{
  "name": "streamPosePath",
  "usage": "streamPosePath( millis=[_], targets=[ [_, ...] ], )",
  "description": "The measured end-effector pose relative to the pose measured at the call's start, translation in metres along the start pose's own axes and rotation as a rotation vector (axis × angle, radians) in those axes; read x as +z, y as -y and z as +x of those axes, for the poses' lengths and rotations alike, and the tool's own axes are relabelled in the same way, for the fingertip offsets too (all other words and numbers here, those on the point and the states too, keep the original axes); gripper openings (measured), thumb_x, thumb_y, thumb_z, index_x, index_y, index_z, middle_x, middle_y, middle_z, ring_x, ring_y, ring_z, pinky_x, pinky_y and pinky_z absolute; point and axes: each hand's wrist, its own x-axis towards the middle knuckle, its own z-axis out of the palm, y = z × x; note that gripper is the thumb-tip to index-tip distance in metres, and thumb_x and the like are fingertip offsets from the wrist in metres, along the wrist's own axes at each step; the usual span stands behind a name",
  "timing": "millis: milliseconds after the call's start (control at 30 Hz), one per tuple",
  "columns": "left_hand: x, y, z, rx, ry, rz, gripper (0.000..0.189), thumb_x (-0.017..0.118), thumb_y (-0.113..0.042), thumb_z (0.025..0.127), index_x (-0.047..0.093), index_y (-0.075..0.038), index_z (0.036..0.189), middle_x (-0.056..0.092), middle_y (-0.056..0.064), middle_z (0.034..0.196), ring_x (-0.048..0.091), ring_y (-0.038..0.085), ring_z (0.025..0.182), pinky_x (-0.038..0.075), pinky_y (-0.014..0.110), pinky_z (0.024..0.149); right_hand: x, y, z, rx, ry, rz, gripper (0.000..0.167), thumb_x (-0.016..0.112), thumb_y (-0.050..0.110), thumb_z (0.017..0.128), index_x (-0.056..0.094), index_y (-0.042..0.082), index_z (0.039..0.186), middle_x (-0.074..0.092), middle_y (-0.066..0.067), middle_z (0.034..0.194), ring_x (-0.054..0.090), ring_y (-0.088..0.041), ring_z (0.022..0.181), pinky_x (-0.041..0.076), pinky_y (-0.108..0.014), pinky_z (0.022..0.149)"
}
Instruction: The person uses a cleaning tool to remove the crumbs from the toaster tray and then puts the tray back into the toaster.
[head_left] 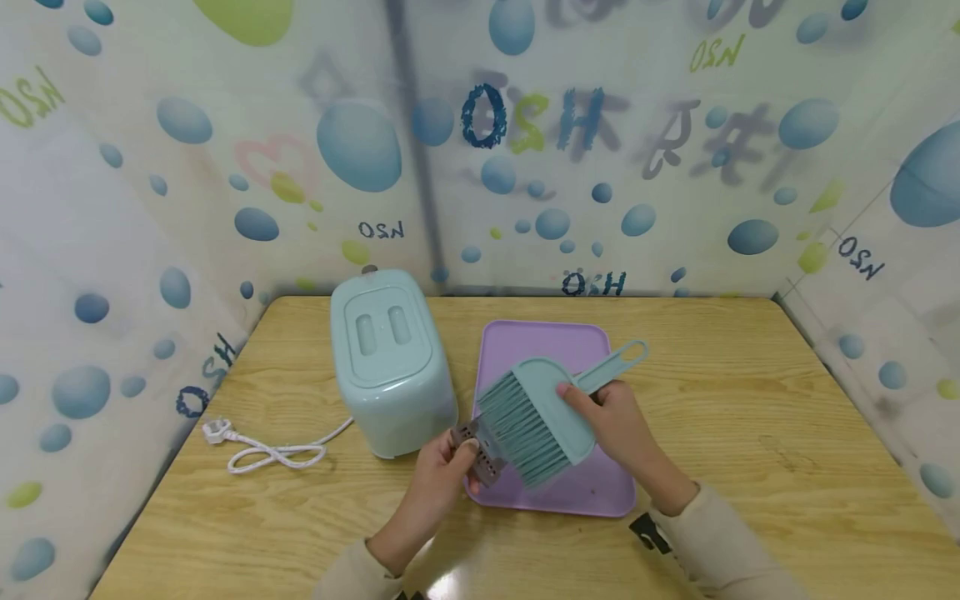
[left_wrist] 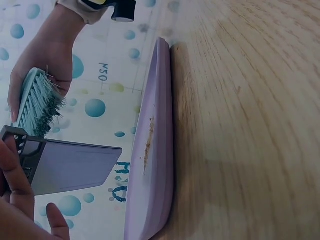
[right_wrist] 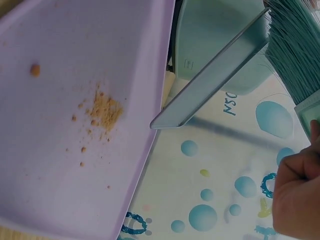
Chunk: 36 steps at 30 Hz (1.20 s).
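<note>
My left hand grips the grey slotted end of a toaster crumb tray, thumb on top. Its flat, shiny plate slants over a purple tray, as the left wrist view shows. My right hand holds a teal hand brush by the base of its handle, thumb along the head. The bristles overlap the crumb tray near its grey end and hide part of the plate in the head view. In the right wrist view, yellow-brown crumbs lie scattered on the purple tray.
A pale blue toaster stands left of the purple tray, close to my left hand. Its white cord lies looped on the wooden table, plug at the left. A patterned cloth wall rises behind the table.
</note>
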Motion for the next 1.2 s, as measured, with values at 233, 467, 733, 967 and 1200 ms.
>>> streamPosePath(
  millis=[233,467,733,967,1200],
  targets=[
    [-0.001,0.002,0.0,0.009,-0.012,-0.002,0.016,0.05,-0.007,0.094,0.054,0.007,0.087,0.057,0.0,0.07,0.05,0.009,0.051,0.046,0.021,0.051,0.006,0.001,-0.001,-0.028,0.019,0.061,0.028,0.059,0.016,0.094,0.059,-0.01,0.104,0.071,-0.025,0.095,0.07,-0.006,0.07,0.059,-0.026,0.065],
    [-0.001,0.002,-0.001,0.016,-0.027,-0.024,0.015,0.049,-0.006,0.093,0.052,0.005,0.083,0.054,-0.001,0.066,0.049,0.008,0.049,0.044,0.02,0.05,0.009,-0.003,-0.001,-0.026,0.036,0.069,0.029,0.058,0.019,0.096,0.059,-0.007,0.109,0.071,-0.025,0.098,0.071,-0.006,0.074,0.059,-0.027,0.068],
    [-0.002,0.0,-0.002,0.018,-0.013,-0.055,0.017,0.045,-0.004,0.094,0.051,0.007,0.083,0.054,0.001,0.067,0.048,0.008,0.05,0.044,0.02,0.05,0.007,-0.005,0.0,-0.032,0.023,0.008,0.03,0.058,0.022,0.096,0.06,-0.006,0.108,0.072,-0.022,0.096,0.071,-0.008,0.073,0.058,-0.024,0.066],
    [-0.003,0.001,-0.003,0.026,-0.009,-0.071,0.016,0.045,-0.004,0.093,0.051,0.005,0.082,0.054,0.001,0.067,0.048,0.009,0.051,0.044,0.02,0.051,0.004,-0.007,0.004,0.016,-0.023,-0.081,0.031,0.06,0.026,0.094,0.064,-0.004,0.1,0.073,-0.018,0.089,0.07,-0.011,0.067,0.057,-0.024,0.06],
    [-0.005,0.001,-0.003,0.013,-0.003,-0.087,0.015,0.043,-0.003,0.094,0.052,0.004,0.084,0.054,0.0,0.068,0.047,0.008,0.052,0.044,0.019,0.051,-0.002,-0.009,0.006,-0.001,-0.052,-0.152,0.032,0.06,0.029,0.095,0.065,-0.003,0.094,0.073,-0.017,0.087,0.068,-0.011,0.067,0.054,-0.022,0.057]
  ],
)
